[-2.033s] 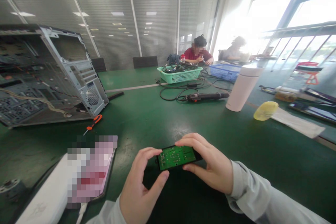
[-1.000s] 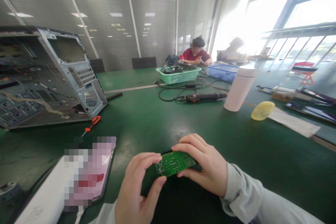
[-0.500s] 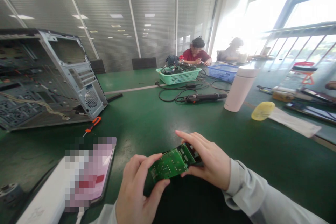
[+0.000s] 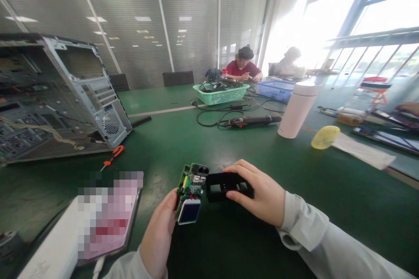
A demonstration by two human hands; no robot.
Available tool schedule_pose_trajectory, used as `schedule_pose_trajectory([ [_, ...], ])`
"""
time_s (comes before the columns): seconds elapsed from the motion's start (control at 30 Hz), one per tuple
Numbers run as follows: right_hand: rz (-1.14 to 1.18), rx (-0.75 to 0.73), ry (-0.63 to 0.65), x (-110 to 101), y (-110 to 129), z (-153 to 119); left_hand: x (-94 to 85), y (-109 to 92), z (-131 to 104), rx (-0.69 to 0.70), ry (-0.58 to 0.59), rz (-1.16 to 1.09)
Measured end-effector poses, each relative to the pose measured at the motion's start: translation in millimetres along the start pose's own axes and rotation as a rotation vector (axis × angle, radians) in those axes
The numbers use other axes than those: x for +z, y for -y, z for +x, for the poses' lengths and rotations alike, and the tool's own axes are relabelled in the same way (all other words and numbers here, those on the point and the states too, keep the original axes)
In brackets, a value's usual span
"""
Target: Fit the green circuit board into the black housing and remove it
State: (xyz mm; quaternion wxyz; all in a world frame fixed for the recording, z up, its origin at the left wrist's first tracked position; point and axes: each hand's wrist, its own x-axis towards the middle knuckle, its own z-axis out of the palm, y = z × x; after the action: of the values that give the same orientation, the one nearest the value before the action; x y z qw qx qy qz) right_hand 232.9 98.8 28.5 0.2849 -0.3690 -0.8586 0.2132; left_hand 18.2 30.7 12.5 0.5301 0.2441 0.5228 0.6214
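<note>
In the head view my left hand (image 4: 161, 226) grips a green circuit board (image 4: 194, 189) by its left edge. The board is tilted, with black and metal sockets along its top and a small dark screen (image 4: 190, 211) in a white frame at its lower end. My right hand (image 4: 257, 187) is closed around a black plastic casing (image 4: 218, 187) with rectangular cutouts. The casing lies just right of the board, close beside it; whether the two touch I cannot tell.
An open computer case (image 4: 108, 109) stands at left, near an orange-handled screwdriver (image 4: 115, 154), a phone (image 4: 127, 213) and a white box-like object (image 4: 62, 239). Ahead are an electric screwdriver (image 4: 252, 121), a green basket (image 4: 222, 95) and a pink bottle (image 4: 297, 111). People sit beyond.
The circuit board has come apart from the black casing and turned, so its component side and screen show. My left hand has shifted left with it; my right hand keeps the casing.
</note>
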Motion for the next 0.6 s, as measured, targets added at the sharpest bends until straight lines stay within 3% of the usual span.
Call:
schedule_pose_trajectory([
  [0.13,0.025,0.043,-0.038,2,-3,1,-3.5,1,3,-0.006,0.132,0.027],
  [0.2,0.065,0.079,-0.07,3,-5,1,-5.1,4,9,-0.004,0.144,0.007],
  [0.37,0.374,0.305,-0.107,3,-6,5,-11.6,18,31,-0.006,0.174,-0.006],
  [0.47,0.563,0.408,0.014,1,-3,7,-16.9,25,40,-0.005,0.183,-0.012],
  [0.6,1.287,0.712,0.292,-1,1,8,-20.6,28,43,-0.013,0.184,-0.008],
])
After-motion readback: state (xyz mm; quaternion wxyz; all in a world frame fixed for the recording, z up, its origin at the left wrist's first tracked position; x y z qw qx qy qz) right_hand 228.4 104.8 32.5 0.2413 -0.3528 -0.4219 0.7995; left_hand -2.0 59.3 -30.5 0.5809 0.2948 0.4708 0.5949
